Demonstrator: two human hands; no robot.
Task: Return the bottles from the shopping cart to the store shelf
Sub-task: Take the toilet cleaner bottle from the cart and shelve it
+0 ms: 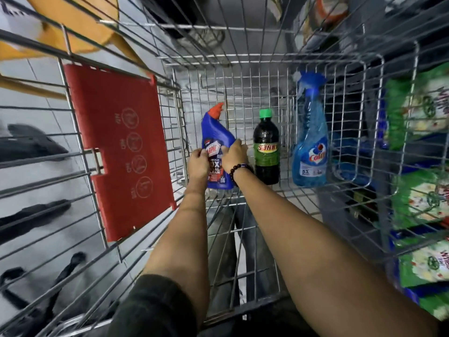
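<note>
Reaching, both hands (198, 164) (233, 154) around blue bottle (217, 142)

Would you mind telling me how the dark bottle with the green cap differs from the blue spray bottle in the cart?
The dark bottle has a plain green screw cap; the spray bottle has a blue trigger head. The dark bottle is nearly black with a green label; the spray bottle is see-through blue and looks taller. Both lie untouched on the cart floor, while both hands hold a third bottle.

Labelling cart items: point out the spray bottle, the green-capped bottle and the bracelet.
spray bottle (309, 152), head view, on its blue body.
green-capped bottle (266, 154), head view, on its label.
bracelet (239, 168), head view, beads at right wrist.
</note>
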